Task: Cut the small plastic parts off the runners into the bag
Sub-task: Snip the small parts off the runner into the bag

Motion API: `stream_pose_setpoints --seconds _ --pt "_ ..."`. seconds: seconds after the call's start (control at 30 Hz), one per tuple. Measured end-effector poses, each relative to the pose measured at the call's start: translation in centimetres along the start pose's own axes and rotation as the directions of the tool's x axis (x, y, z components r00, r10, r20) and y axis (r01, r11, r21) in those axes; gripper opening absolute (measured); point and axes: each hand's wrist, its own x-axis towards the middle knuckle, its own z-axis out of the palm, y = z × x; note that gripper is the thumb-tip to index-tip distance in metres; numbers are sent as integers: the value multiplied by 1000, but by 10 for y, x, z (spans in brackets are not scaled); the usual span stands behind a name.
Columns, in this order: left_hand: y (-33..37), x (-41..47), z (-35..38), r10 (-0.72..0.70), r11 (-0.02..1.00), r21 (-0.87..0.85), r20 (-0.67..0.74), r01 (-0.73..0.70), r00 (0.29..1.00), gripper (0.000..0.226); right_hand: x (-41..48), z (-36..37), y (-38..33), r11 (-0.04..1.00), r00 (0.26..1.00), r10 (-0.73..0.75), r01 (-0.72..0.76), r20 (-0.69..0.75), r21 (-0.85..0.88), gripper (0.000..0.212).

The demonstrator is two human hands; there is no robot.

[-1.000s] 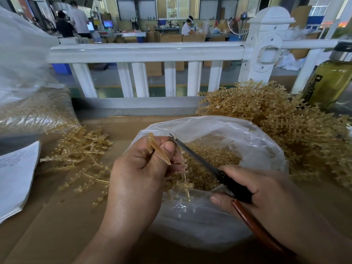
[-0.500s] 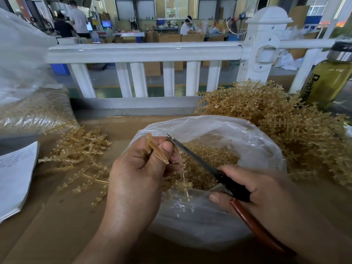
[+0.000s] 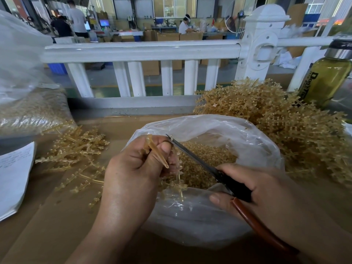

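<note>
Little has shifted in the last second: the left hand (image 3: 133, 168) still pinches a runner (image 3: 156, 149) over the open bag (image 3: 209, 126) near centre. The right hand (image 3: 266, 191), curled round the handles of the snips (image 3: 200, 162), has edged the blade tip slightly leftward to the thumb, so clipping appears mid-runner. Count: one pair of snips, one held runner, two bags (fuller bag (image 3: 28, 111) far left), two runner heaps (large heap (image 3: 285, 130) right, small heap (image 3: 76, 147) left), one bottle (image 3: 327, 79), one paper sheaf (image 3: 13, 174); cut parts (image 3: 205, 157) in the open bag, uncountable.
</note>
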Motion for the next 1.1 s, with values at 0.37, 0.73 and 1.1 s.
stream_pose_setpoints --seconds 0.37,0.73,1.1 --pt "-2 0 1 20 997 69 -2 -20 1000 26 0 1 -1 1000 999 19 -19 -36 12 38" --pt "1 -1 2 -146 977 -159 0 145 989 24 3 4 -7 999 1000 21 -21 -3 50 44" --pt "-4 2 1 -199 938 -285 23 197 980 22 1 8 -3 990 996 88 -88 3 107 48"
